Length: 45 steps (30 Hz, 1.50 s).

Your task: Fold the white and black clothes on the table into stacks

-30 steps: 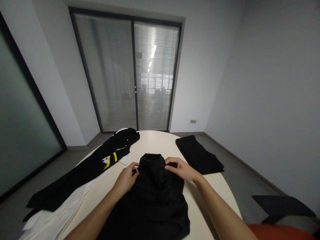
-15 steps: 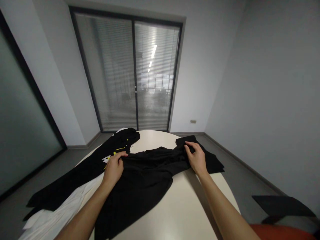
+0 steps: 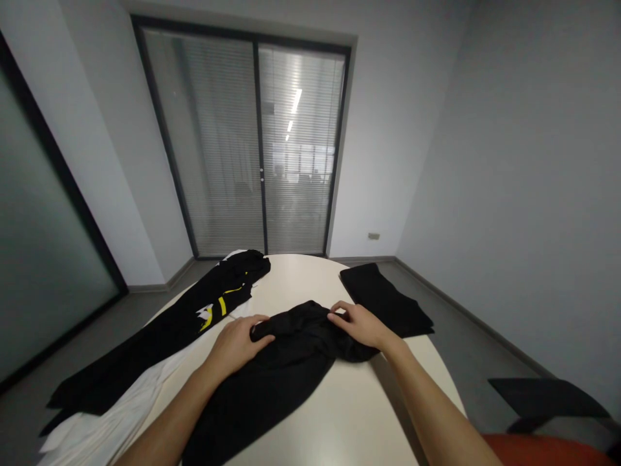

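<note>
A crumpled black garment [image 3: 286,375] lies on the table in front of me, its lower end running toward me past my left forearm. Whether it is a top or trousers I cannot tell. My left hand [image 3: 242,343] grips its far left edge, thumb on the near side and fingers over the top. Opposite, my right hand [image 3: 359,323] pinches the bunched cloth between thumb and fingers. Just beyond my right hand rests a folded black garment [image 3: 388,298], apart from the one I hold.
Along the left side of the pale rounded table [image 3: 349,408] stretch a black garment with yellow and white markings [image 3: 169,336] and a white garment [image 3: 121,408]. A chair with a red seat [image 3: 543,450] stands at the lower right. Behind is a glazed partition with blinds [image 3: 218,149].
My hands have come closer together, the right one moving left and toward me. The held cloth is now bunched between them and has come off the folded black garment.
</note>
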Each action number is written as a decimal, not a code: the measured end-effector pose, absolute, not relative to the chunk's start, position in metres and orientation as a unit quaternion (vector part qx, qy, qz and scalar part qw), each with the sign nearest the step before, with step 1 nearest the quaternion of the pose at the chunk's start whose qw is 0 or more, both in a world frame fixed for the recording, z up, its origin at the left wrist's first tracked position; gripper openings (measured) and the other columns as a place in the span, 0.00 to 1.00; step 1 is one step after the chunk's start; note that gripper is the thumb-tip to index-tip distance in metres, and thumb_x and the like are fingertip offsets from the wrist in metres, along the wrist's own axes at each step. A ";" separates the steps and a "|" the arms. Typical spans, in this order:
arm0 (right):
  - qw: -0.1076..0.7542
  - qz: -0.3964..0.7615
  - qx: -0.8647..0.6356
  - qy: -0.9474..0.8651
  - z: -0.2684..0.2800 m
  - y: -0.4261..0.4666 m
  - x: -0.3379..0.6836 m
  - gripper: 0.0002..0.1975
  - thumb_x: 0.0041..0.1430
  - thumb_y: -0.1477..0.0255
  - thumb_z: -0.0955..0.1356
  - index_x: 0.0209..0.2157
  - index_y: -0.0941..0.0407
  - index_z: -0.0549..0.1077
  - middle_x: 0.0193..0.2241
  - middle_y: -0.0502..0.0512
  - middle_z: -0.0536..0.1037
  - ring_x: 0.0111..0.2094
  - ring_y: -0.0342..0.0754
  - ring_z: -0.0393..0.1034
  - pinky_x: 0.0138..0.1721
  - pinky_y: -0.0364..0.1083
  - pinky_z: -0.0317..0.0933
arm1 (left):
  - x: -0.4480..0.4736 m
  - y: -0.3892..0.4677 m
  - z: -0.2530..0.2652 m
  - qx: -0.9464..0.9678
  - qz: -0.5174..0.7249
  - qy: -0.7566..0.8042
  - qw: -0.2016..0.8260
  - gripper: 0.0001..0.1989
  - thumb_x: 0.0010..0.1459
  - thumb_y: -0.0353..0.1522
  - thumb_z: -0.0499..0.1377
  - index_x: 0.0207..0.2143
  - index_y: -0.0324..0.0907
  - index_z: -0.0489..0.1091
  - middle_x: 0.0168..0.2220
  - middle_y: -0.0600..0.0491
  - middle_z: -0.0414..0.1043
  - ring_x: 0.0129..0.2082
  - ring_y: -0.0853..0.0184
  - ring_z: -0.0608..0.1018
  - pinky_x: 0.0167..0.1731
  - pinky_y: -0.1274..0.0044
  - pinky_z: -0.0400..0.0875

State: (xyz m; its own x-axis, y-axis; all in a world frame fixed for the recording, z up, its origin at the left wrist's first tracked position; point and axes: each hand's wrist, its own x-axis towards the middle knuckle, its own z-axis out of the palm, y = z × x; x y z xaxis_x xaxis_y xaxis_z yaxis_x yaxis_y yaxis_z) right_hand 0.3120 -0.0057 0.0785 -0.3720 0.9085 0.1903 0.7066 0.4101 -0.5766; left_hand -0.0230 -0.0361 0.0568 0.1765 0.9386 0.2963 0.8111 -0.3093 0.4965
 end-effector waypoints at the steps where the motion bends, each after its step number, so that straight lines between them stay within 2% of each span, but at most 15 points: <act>1: 0.248 0.189 -0.512 -0.800 0.077 -0.006 0.310 0.23 0.61 0.51 0.65 0.45 0.54 0.77 0.25 0.51 0.75 0.28 0.46 0.68 0.30 0.43 0.56 | -0.023 -0.036 0.055 0.773 0.271 0.563 0.114 0.15 0.56 0.43 0.62 0.44 0.49 0.78 0.38 0.50 0.79 0.40 0.57 0.79 0.43 0.70 0.69; 4: 0.233 0.168 -0.509 -0.812 0.074 -0.003 0.309 0.20 0.60 0.56 0.68 0.48 0.53 0.76 0.26 0.51 0.75 0.28 0.46 0.68 0.31 0.43 0.57 | -0.025 -0.033 0.053 0.794 0.282 0.526 0.116 0.12 0.62 0.40 0.56 0.39 0.47 0.79 0.40 0.50 0.79 0.42 0.58 0.79 0.45 0.71 0.69; 8: 0.258 0.181 -0.419 -0.851 0.075 0.000 0.311 0.05 0.54 0.68 0.72 0.34 0.54 0.77 0.32 0.53 0.76 0.35 0.47 0.70 0.39 0.45 0.62 | -0.027 -0.028 0.053 0.744 0.353 0.555 0.117 0.15 0.65 0.39 0.51 0.43 0.46 0.75 0.43 0.51 0.79 0.44 0.58 0.79 0.48 0.69 0.70; 10: 0.288 0.198 -0.371 -0.861 0.080 -0.002 0.309 0.05 0.51 0.69 0.74 0.29 0.54 0.75 0.41 0.55 0.76 0.44 0.50 0.70 0.47 0.47 0.62 | -0.027 -0.027 0.053 0.712 0.386 0.574 0.118 0.15 0.65 0.39 0.51 0.45 0.46 0.73 0.42 0.51 0.79 0.43 0.57 0.80 0.47 0.68 0.71; 12: 0.287 0.243 -0.344 -0.860 0.085 -0.007 0.305 0.09 0.51 0.66 0.75 0.26 0.55 0.74 0.45 0.55 0.76 0.46 0.50 0.70 0.50 0.48 0.61 | -0.027 -0.027 0.054 0.699 0.414 0.570 0.123 0.14 0.65 0.40 0.50 0.45 0.45 0.72 0.41 0.51 0.79 0.43 0.58 0.80 0.45 0.69 0.72; 16: 0.236 0.335 -0.367 -0.835 0.091 -0.015 0.296 0.22 0.63 0.55 0.65 0.23 0.56 0.74 0.26 0.52 0.77 0.30 0.46 0.70 0.35 0.44 0.62 | -0.024 -0.030 0.058 0.713 0.437 0.527 0.153 0.13 0.65 0.38 0.50 0.44 0.45 0.71 0.42 0.51 0.78 0.44 0.59 0.80 0.46 0.70 0.72; 18: 0.246 0.334 -0.403 -0.816 0.090 -0.015 0.294 0.22 0.63 0.53 0.64 0.29 0.56 0.75 0.22 0.49 0.74 0.26 0.44 0.67 0.29 0.43 0.59 | -0.023 -0.032 0.060 0.726 0.434 0.507 0.166 0.12 0.65 0.36 0.50 0.43 0.45 0.71 0.42 0.50 0.78 0.44 0.60 0.79 0.47 0.70 0.71; 21: 0.250 0.285 -0.453 -0.807 0.087 -0.013 0.295 0.21 0.57 0.53 0.70 0.44 0.55 0.75 0.23 0.47 0.75 0.25 0.44 0.68 0.28 0.42 0.57 | -0.021 -0.034 0.062 0.735 0.431 0.494 0.173 0.11 0.65 0.36 0.50 0.42 0.45 0.70 0.41 0.50 0.78 0.43 0.60 0.79 0.47 0.70 0.71; 23: 0.222 0.257 -0.473 -0.813 0.085 -0.012 0.300 0.25 0.53 0.53 0.72 0.47 0.54 0.75 0.24 0.48 0.75 0.26 0.45 0.69 0.28 0.42 0.57 | -0.020 -0.034 0.063 0.729 0.434 0.501 0.167 0.11 0.65 0.37 0.50 0.42 0.45 0.70 0.40 0.51 0.77 0.43 0.60 0.79 0.46 0.70 0.71; 27: 0.174 0.246 -0.481 -0.823 0.086 -0.010 0.312 0.20 0.51 0.56 0.73 0.42 0.53 0.78 0.26 0.49 0.76 0.27 0.45 0.69 0.28 0.42 0.57 | -0.020 -0.033 0.062 0.707 0.436 0.536 0.155 0.11 0.64 0.39 0.51 0.43 0.46 0.68 0.38 0.52 0.77 0.39 0.61 0.79 0.43 0.71 0.72; 30: 0.158 0.209 -0.498 -0.827 0.086 -0.007 0.320 0.12 0.55 0.61 0.71 0.35 0.53 0.80 0.27 0.51 0.78 0.28 0.46 0.70 0.29 0.42 0.57 | -0.023 -0.030 0.060 0.686 0.453 0.551 0.142 0.09 0.63 0.40 0.51 0.41 0.46 0.65 0.36 0.53 0.75 0.38 0.61 0.79 0.40 0.72 0.71; 35: 0.297 0.136 -0.580 -0.747 0.080 0.007 0.329 0.17 0.64 0.59 0.62 0.37 0.53 0.77 0.29 0.54 0.79 0.30 0.49 0.74 0.31 0.44 0.60 | -0.033 -0.023 0.054 0.665 0.464 0.577 0.099 0.06 0.61 0.39 0.52 0.35 0.47 0.60 0.31 0.55 0.71 0.35 0.62 0.77 0.37 0.73 0.70; 39: 0.460 0.245 -0.580 -0.627 0.070 0.024 0.334 0.20 0.63 0.54 0.61 0.44 0.55 0.72 0.30 0.53 0.78 0.22 0.47 0.72 0.26 0.45 0.62 | -0.039 -0.018 0.048 0.681 0.429 0.581 0.122 0.07 0.60 0.40 0.52 0.34 0.46 0.63 0.34 0.55 0.73 0.35 0.63 0.77 0.37 0.73 0.69; 42: 0.527 0.291 -0.537 -0.590 0.064 0.032 0.337 0.23 0.59 0.53 0.64 0.46 0.56 0.70 0.35 0.56 0.78 0.31 0.50 0.76 0.30 0.45 0.66 | -0.042 -0.015 0.043 0.686 0.394 0.599 0.126 0.10 0.59 0.40 0.54 0.41 0.47 0.65 0.40 0.52 0.75 0.40 0.61 0.79 0.40 0.72 0.70; 45: 0.494 0.294 -0.531 -0.623 0.063 0.030 0.337 0.26 0.58 0.52 0.65 0.48 0.57 0.70 0.38 0.59 0.79 0.40 0.51 0.75 0.39 0.47 0.67 | -0.046 -0.014 0.040 0.675 0.330 0.653 0.099 0.15 0.57 0.39 0.56 0.46 0.45 0.63 0.45 0.48 0.75 0.45 0.58 0.79 0.43 0.71 0.70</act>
State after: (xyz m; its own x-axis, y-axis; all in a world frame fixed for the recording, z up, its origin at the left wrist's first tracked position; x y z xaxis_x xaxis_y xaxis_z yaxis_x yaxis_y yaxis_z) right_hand 0.3371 0.0299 0.0631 0.0522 0.9517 0.3026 0.3711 0.2628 -0.8906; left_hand -0.0459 -0.0145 0.0401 -0.0701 0.9459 0.3168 0.8155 -0.1285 0.5643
